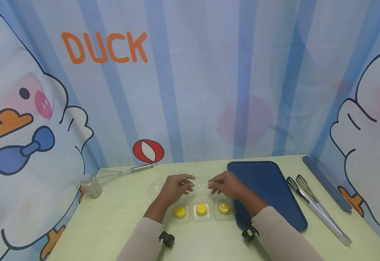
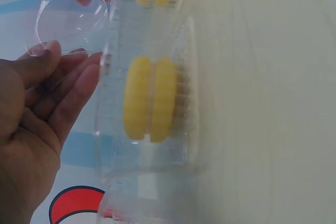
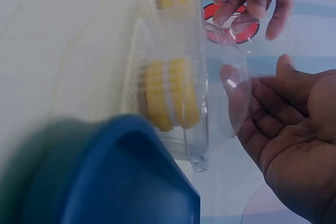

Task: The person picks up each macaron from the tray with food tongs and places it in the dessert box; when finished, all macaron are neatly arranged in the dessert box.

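Three yellow macarons sit in a row of clear plastic boxes: the left macaron (image 1: 179, 212), the middle macaron (image 1: 201, 209) and the right macaron (image 1: 224, 207). Between my hands, behind the middle box, stands a raised clear domed lid (image 1: 201, 187). My left hand (image 1: 176, 186) pinches the lid's left edge between thumb and fingers. At the opposite edge, my right hand (image 1: 227, 184) pinches it too, palm facing inward in the right wrist view. The right box carries its dome over the macaron. Behind my left hand, another clear lid (image 1: 155, 187) leans open.
Right of the boxes lies a dark blue tray (image 1: 268, 195), its edge close to my right forearm. Beyond it are metal tongs (image 1: 320, 210) and a grey-blue roll (image 1: 327, 184). At the back left, a whisk (image 1: 124, 172) lies by a small jar (image 1: 91, 186). A printed curtain (image 1: 196, 79) hangs behind.
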Available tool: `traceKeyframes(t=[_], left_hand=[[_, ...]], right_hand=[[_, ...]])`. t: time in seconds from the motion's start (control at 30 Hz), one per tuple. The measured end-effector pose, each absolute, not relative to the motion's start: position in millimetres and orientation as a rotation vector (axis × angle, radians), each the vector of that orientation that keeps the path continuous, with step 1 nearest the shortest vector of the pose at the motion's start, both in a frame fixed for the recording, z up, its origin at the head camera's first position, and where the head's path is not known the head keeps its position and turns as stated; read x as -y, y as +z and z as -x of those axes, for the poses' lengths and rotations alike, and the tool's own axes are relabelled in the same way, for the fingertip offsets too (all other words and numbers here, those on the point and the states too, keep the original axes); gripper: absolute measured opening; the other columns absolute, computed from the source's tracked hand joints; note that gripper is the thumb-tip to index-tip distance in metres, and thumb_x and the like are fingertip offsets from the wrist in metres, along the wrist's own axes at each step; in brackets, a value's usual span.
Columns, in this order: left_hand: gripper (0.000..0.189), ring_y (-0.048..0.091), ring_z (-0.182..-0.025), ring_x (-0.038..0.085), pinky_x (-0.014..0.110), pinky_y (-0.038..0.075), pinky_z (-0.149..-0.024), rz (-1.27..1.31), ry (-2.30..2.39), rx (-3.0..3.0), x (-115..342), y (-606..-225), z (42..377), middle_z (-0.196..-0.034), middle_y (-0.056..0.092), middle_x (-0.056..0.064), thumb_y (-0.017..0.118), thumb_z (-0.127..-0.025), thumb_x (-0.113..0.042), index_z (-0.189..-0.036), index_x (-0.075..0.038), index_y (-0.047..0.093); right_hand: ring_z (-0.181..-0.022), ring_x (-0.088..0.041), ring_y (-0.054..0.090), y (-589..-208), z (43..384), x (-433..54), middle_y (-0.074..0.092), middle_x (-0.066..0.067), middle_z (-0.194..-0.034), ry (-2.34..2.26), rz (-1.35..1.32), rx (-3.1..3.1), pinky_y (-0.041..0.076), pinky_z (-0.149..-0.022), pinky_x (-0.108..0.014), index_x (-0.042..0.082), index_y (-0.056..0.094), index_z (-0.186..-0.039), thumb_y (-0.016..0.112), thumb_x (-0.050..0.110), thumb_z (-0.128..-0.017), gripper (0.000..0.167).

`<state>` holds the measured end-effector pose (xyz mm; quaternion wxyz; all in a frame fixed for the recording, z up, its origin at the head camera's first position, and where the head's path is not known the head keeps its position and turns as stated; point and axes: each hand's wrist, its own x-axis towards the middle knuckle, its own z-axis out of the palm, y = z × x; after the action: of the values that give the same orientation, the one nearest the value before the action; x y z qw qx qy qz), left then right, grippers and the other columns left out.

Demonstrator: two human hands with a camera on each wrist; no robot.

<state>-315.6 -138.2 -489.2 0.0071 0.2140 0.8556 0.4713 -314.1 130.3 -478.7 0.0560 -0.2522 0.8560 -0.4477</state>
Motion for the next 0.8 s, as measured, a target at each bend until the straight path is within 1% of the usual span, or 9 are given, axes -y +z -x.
traceKeyframes(t=[0.1, 0.2, 0.37, 0.5, 0.63, 0.7, 0.8], left_hand=[[0.032, 0.084, -0.101, 0.03, 0.033, 0.069, -0.081, -0.683, 1.518, -2.636, 141, -488, 313, -0.117, 0.081, 0.022, 0.067, -0.108, -0.012, -0.139, -0.008, 0.075], [0.035, 0.083, -0.106, 0.032, 0.034, 0.069, -0.084, -0.697, 1.551, -2.579, 143, -488, 310, -0.123, 0.08, 0.021, 0.066, -0.11, -0.02, -0.144, -0.009, 0.072], [0.041, 0.081, -0.112, 0.036, 0.037, 0.069, -0.089, -0.721, 1.592, -2.485, 148, -488, 307, -0.133, 0.076, 0.026, 0.064, -0.111, -0.028, -0.146, -0.007, 0.07], [0.041, 0.079, -0.118, 0.038, 0.039, 0.068, -0.093, -0.737, 1.584, -2.455, 151, -488, 305, -0.14, 0.072, 0.027, 0.062, -0.113, -0.03, -0.145, -0.007, 0.07], [0.04, 0.075, -0.127, 0.039, 0.04, 0.065, -0.101, -0.74, 1.586, -2.422, 152, -485, 304, -0.149, 0.067, 0.025, 0.061, -0.113, -0.029, -0.142, -0.004, 0.072], [0.04, 0.073, -0.13, 0.04, 0.043, 0.063, -0.105, -0.739, 1.585, -2.413, 153, -485, 303, -0.151, 0.066, 0.024, 0.062, -0.113, -0.026, -0.142, -0.001, 0.071], [0.043, 0.072, -0.133, 0.038, 0.048, 0.06, -0.11, -0.686, 1.529, -2.459, 155, -485, 302, -0.15, 0.069, 0.019, 0.065, -0.111, -0.029, -0.144, -0.002, 0.07]], right_hand=[[-0.094, -0.035, 0.083, -478, 313, -131, 0.084, -0.021, -0.105, -1.373, 0.729, -2.586, 0.068, -0.088, -0.048, -0.007, 0.079, -0.121, 0.063, 0.025, -0.112, 0.038], [-0.096, -0.035, 0.083, -476, 311, -133, 0.085, -0.018, -0.102, -1.385, 0.702, -2.575, 0.067, -0.094, -0.052, -0.006, 0.081, -0.119, 0.059, 0.033, -0.114, 0.045], [-0.098, -0.036, 0.083, -474, 307, -132, 0.084, -0.019, -0.105, -1.406, 0.703, -2.543, 0.065, -0.097, -0.055, -0.007, 0.08, -0.121, 0.056, 0.04, -0.115, 0.053], [-0.102, -0.034, 0.083, -473, 305, -131, 0.085, -0.016, -0.105, -1.406, 0.665, -2.538, 0.064, -0.099, -0.055, -0.004, 0.081, -0.12, 0.059, 0.045, -0.112, 0.055], [-0.108, -0.034, 0.082, -474, 303, -131, 0.084, -0.018, -0.112, -1.419, 0.661, -2.515, 0.062, -0.102, -0.058, -0.003, 0.08, -0.125, 0.064, 0.047, -0.11, 0.055], [-0.111, -0.035, 0.081, -475, 302, -131, 0.084, -0.017, -0.115, -1.424, 0.67, -2.515, 0.062, -0.103, -0.059, -0.001, 0.079, -0.129, 0.065, 0.047, -0.109, 0.053], [-0.116, -0.036, 0.078, -474, 299, -131, 0.083, -0.017, -0.12, -1.431, 0.686, -2.52, 0.061, -0.104, -0.06, 0.002, 0.077, -0.133, 0.066, 0.045, -0.109, 0.051]])
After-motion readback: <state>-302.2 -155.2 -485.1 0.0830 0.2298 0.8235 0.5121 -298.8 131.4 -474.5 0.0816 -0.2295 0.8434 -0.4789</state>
